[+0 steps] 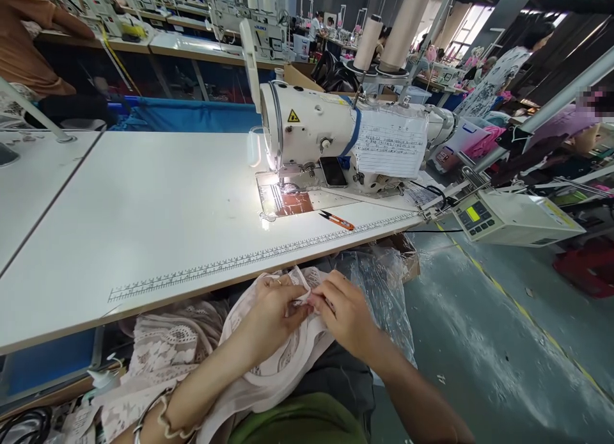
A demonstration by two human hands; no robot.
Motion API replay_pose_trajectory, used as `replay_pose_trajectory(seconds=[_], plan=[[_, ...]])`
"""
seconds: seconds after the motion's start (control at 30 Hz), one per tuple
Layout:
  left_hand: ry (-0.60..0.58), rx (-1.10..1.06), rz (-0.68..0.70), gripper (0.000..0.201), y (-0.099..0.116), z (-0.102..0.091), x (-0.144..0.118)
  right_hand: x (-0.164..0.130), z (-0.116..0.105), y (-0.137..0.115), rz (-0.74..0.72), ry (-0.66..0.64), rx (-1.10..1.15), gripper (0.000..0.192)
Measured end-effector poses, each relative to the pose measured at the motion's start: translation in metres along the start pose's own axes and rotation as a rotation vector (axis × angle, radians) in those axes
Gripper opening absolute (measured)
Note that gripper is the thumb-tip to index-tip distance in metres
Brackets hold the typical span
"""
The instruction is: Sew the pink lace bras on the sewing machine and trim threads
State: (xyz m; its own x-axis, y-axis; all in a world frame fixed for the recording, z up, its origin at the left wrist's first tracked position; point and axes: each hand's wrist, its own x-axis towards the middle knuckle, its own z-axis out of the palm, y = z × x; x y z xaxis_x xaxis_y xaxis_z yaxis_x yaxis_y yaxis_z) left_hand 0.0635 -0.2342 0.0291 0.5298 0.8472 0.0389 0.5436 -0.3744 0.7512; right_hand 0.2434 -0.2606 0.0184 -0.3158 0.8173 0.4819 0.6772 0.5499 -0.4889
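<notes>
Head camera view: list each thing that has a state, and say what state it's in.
left hand: pinching the lace fabric
right hand: pinching the lace fabric
lace fabric: bunched in the lap
sewing machine: work light on
thread snips: lying on the table
control panel: display lit

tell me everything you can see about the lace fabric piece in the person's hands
The pale pink lace fabric piece looks thin and soft, with openwork floral patterning and a plain smooth band along its lower edge. It lies crumpled and draped over the person's lap, below the front edge of the white sewing table. The left hand and right hand both pinch one small spot at its top edge. More similar lace lies to its left.
</notes>
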Motion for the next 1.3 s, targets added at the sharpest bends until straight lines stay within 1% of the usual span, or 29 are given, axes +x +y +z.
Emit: replay_pose_trajectory(seconds=[0.07, 0.13, 0.17, 0.23, 0.33, 0.37, 0.4, 0.43, 0.47, 0.53, 0.57, 0.63, 0.7, 0.73, 0.77, 0.8, 0.87, 0.93, 1.0, 1.17, 1.3], plan=[[0.004, 0.010, 0.016, 0.019, -0.002, 0.000, -0.001, 0.001, 0.000, 0.006, -0.065, -0.005, -0.073, 0.029], [-0.008, -0.036, 0.025, 0.017, -0.003, -0.001, -0.001, 0.004, -0.003, 0.009, -0.081, 0.009, -0.037, 0.032], [-0.020, -0.071, 0.021, 0.016, -0.003, -0.001, -0.001, 0.006, -0.005, 0.010, -0.068, 0.020, 0.036, 0.032], [-0.049, -0.134, 0.006, 0.018, -0.002, -0.002, -0.002, 0.010, -0.008, 0.006, -0.032, 0.019, 0.255, 0.035], [-0.087, -0.185, 0.018, 0.023, 0.000, -0.002, -0.002, 0.011, -0.007, 0.000, -0.017, -0.088, 0.593, 0.040], [-0.101, -0.201, 0.030, 0.025, 0.000, -0.002, -0.002, 0.010, -0.006, 0.001, -0.031, -0.132, 0.648, 0.041], [-0.115, -0.220, 0.035, 0.026, 0.000, -0.002, -0.002, 0.008, -0.004, 0.004, -0.056, -0.168, 0.640, 0.040], [-0.129, -0.249, 0.031, 0.025, 0.000, -0.003, -0.002, 0.007, -0.002, 0.011, -0.084, -0.176, 0.547, 0.040], [-0.142, -0.287, 0.022, 0.025, -0.001, -0.005, -0.002, 0.005, -0.001, 0.019, -0.104, -0.161, 0.394, 0.040], [-0.140, -0.366, 0.003, 0.026, -0.002, -0.012, -0.003, 0.001, -0.003, 0.043, -0.093, -0.076, 0.025, 0.038], [-0.134, -0.402, -0.002, 0.027, -0.003, -0.015, -0.003, 0.000, -0.005, 0.055, -0.051, -0.032, -0.091, 0.037], [-0.140, -0.461, -0.010, 0.030, -0.004, -0.021, -0.005, -0.003, -0.012, 0.073, 0.039, 0.023, -0.193, 0.030], [-0.169, -0.533, -0.032, 0.031, -0.004, -0.022, -0.005, -0.005, -0.018, 0.077, 0.102, 0.054, -0.204, 0.017], [-0.181, -0.590, -0.056, 0.031, -0.003, -0.020, -0.005, -0.006, -0.020, 0.074, 0.111, 0.061, -0.198, 0.014], [-0.179, -0.658, -0.087, 0.031, -0.003, -0.017, -0.005, -0.006, -0.021, 0.067, 0.099, 0.058, -0.185, 0.020], [-0.163, -0.727, -0.120, 0.032, -0.004, -0.013, -0.005, -0.007, -0.021, 0.058, 0.063, 0.052, -0.167, 0.029], [-0.112, -0.822, -0.173, 0.034, -0.004, -0.006, -0.004, -0.007, -0.020, 0.038, -0.071, 0.042, -0.155, 0.044], [-0.068, -0.827, -0.177, 0.034, -0.005, -0.002, -0.003, -0.005, -0.019, 0.022, -0.206, 0.061, -0.206, 0.050], [-0.050, -0.790, -0.153, 0.033, -0.006, -0.001, -0.002, -0.003, -0.019, 0.013, -0.278, 0.080, -0.278, 0.053], [-0.061, -0.765, -0.103, 0.030, -0.007, -0.002, -0.002, 0.002, -0.019, 0.009, -0.339, 0.048, -0.373, 0.049], [-0.051, -0.787, -0.138, 0.030, -0.008, -0.002, -0.003, 0.000, -0.018, 0.009, -0.326, 0.032, -0.411, 0.050]])
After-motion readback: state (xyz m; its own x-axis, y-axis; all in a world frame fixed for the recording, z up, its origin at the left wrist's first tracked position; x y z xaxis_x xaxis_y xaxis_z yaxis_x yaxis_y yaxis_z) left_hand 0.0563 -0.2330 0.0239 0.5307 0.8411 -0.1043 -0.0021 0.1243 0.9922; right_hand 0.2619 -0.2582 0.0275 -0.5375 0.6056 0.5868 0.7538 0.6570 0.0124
